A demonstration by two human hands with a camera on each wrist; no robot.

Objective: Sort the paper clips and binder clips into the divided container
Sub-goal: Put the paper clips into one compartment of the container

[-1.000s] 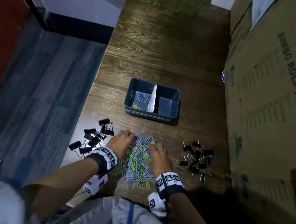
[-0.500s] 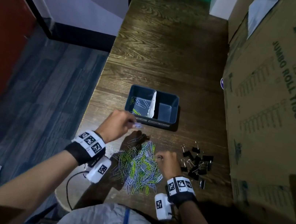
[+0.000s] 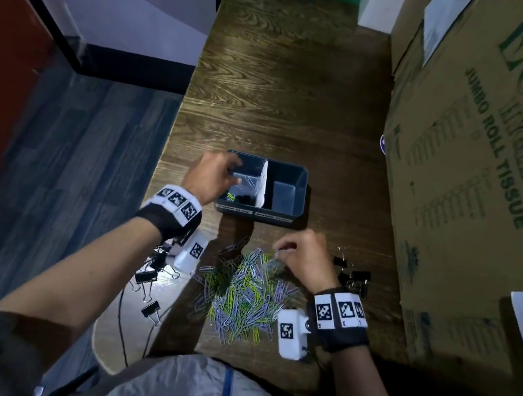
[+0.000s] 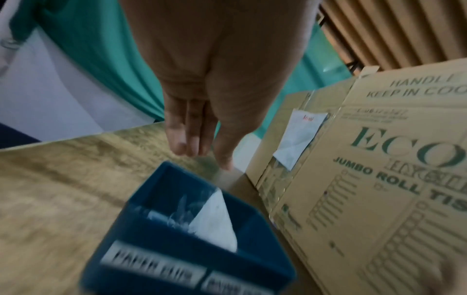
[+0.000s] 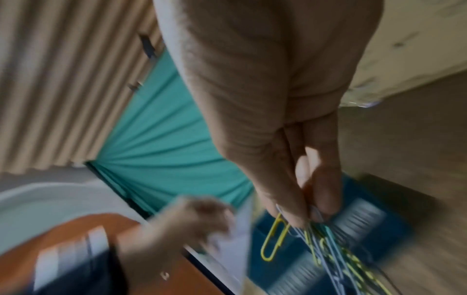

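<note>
A blue divided container [image 3: 300, 200] with a white divider [image 3: 262, 181] stands mid-table. My left hand [image 3: 232, 173] hovers over its left compartment, which holds a few paper clips. In the left wrist view its fingers [image 4: 192, 143] are straight above the container [image 4: 177, 251], and blurred clips [image 4: 182, 213] lie or fall inside. My right hand [image 3: 279, 249] is at the far edge of the paper clip pile [image 3: 239, 293]. In the right wrist view it [image 5: 298, 215] pinches a bunch of yellow and pale paper clips [image 5: 274, 239].
Black binder clips lie in two groups, one left of the pile [image 3: 153, 280] by the table's left edge, one on the right [image 3: 355, 276]. A large cardboard box [image 3: 479, 162] walls off the right side. The wooden table [image 3: 287, 83] stretches beyond the container.
My left hand rose from the pile with clips, travelled to the container's left compartment and opened. My right hand pinched a bunch of clips and lifted slightly off the pile.
</note>
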